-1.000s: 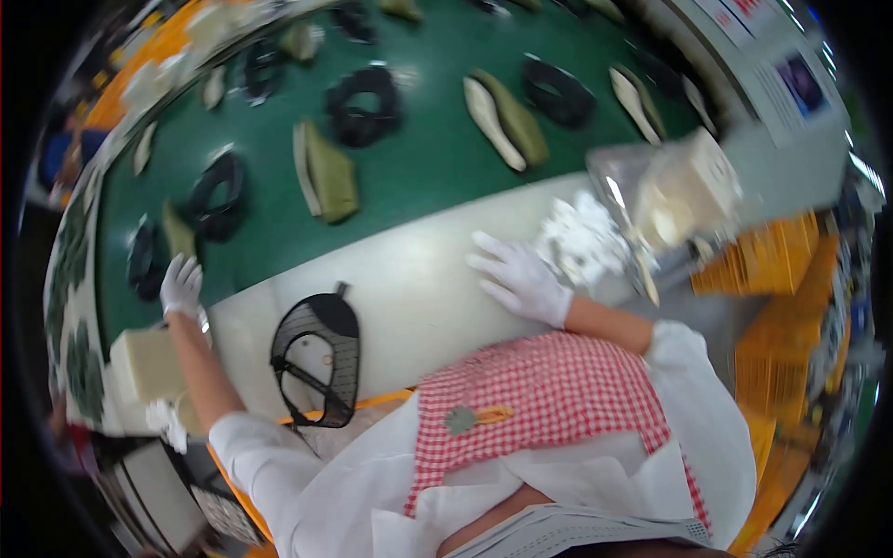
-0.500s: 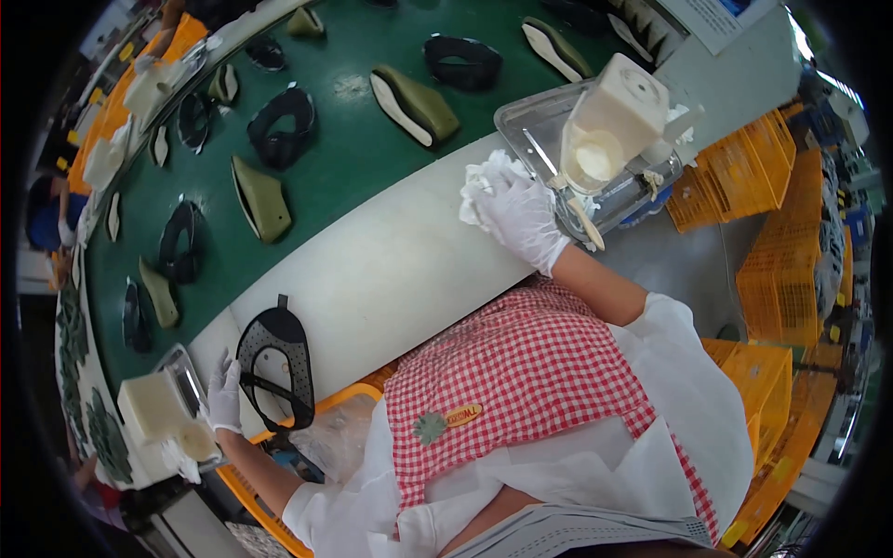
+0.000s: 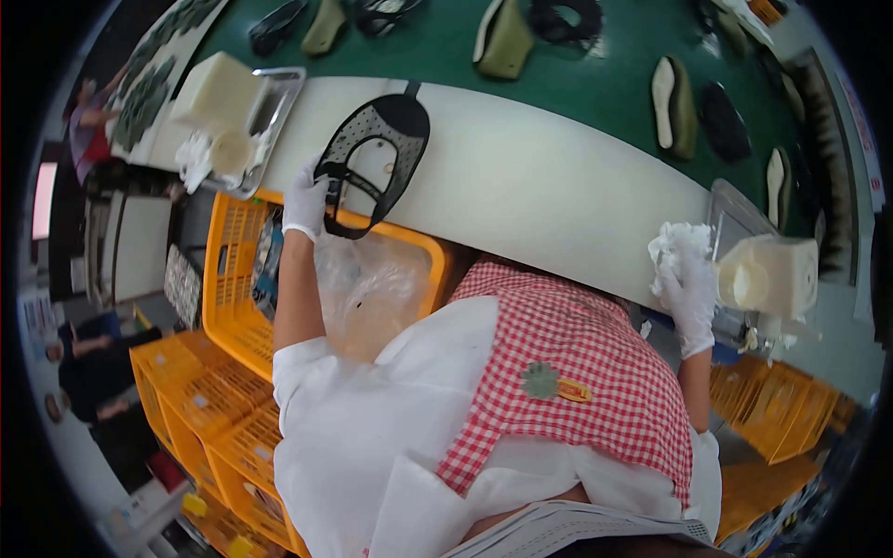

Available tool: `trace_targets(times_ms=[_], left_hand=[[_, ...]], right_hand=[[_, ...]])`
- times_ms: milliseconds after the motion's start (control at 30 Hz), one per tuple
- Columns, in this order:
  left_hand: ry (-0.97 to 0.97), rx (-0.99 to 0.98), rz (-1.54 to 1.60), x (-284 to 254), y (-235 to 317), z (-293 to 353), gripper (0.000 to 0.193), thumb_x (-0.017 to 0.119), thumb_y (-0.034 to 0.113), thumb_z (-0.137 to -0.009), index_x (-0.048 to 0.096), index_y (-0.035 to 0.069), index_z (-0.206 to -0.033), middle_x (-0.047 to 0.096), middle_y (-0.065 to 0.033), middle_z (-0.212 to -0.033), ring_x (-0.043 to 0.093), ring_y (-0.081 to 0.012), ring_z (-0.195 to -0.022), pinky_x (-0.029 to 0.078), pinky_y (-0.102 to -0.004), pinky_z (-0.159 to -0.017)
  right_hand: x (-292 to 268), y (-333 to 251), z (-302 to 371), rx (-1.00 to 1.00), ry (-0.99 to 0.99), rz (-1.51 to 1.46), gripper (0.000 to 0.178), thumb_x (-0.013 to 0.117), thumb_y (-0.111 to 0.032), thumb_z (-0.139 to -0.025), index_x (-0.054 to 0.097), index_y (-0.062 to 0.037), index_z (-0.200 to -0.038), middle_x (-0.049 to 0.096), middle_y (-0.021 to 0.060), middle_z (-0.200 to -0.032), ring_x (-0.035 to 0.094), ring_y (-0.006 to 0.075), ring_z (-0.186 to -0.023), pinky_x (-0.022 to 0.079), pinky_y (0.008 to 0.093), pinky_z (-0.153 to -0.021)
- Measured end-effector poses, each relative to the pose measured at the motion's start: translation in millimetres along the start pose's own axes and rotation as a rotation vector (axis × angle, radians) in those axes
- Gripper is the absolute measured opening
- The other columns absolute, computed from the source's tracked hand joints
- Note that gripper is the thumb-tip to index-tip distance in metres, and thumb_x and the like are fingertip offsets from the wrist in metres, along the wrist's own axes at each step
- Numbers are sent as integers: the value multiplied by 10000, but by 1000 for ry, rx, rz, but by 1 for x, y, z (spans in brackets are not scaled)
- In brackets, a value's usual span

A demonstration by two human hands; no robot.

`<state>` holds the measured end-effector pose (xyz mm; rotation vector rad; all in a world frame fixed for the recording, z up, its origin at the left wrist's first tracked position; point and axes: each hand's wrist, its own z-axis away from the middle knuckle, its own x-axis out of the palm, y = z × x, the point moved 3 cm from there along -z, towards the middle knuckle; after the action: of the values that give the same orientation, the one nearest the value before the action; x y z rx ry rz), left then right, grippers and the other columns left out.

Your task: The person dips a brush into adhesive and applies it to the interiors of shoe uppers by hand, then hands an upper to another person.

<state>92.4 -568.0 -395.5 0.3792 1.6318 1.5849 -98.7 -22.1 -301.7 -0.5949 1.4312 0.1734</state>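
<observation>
Desk (image 3: 530, 163) is white; a crate (image 3: 226, 265) and a tray (image 3: 735, 209) crowd it. A black shoe top (image 3: 403, 116) lies there, poking over the crate. Left hand (image 3: 303, 205) touches it; can't tell if fingers pinch. Right hand (image 3: 690, 302) bends fingers round a rag (image 3: 677, 240).

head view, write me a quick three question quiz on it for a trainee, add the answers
1. Which hand is nearer the black shoe upper?
2. True or false: both hands are bare.
3. What does the right hand hold?
A) a brush
B) a white cloth
C) a shoe sole

Key: 1. The left hand. 2. False, both wear white gloves. 3. B
</observation>
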Motion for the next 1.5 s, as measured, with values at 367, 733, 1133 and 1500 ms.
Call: trace_targets(times_ms=[367,733,1133,1500], left_hand=[[204,-211,661,15,52,107,398,491,-67,-838,525,-23,-1232,641,-130,-1001,658,-195,-745,558,-280,-624],[-107,424,195,135,96,143,371,472,-22,-882,578,59,-1228,603,-95,-1187,561,-177,-1112,427,-277,-962],[169,-481,-966,-103,-85,177,990,771,468,-659,302,57,-1428,360,-193,-1436,365,-324,-1323,339,-390,-1067],[47,-829,-866,-113,-217,217,472,537,331,-861,517,162,-1302,569,-147,-1248,546,-349,-1143,431,-415,-969]], right_hand=[[-21,-27,-22,-118,247,-124,496,567,-280,-873,511,-70,-1319,508,134,-1332,513,286,-1158,394,372,-951],[35,-135,-76,-449,-412,-803,636,574,-479,-881,487,-23,-1316,579,44,-1136,507,125,-870,408,284,-760],[4,-160,-98,-452,-186,-335,436,559,60,-853,537,-34,-1278,627,114,-1007,607,200,-906,479,287,-809],[-19,-306,-96,-761,58,-704,337,483,-178,-968,528,14,-1242,627,119,-1133,592,201,-1029,411,322,-966]])
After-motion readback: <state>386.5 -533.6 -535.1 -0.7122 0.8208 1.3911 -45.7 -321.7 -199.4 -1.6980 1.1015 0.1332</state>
